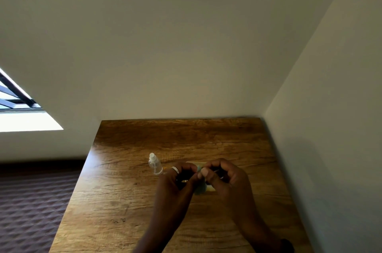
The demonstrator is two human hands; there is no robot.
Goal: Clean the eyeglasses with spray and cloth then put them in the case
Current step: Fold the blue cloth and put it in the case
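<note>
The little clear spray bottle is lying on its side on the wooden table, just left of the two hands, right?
Not quite. The head view shows the spray bottle standing upright on the wooden table, not lying on its side. The rest is right: it is small and clear, and it stands just left of the left hand and the right hand, untouched.

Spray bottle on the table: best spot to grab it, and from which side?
Grip the clear body of the spray bottle below its white nozzle, fingers wrapped round the sides. It stands upright on the wooden table, just left of the left hand. Come from its left or far side, which look open; both hands crowd the right.
</note>
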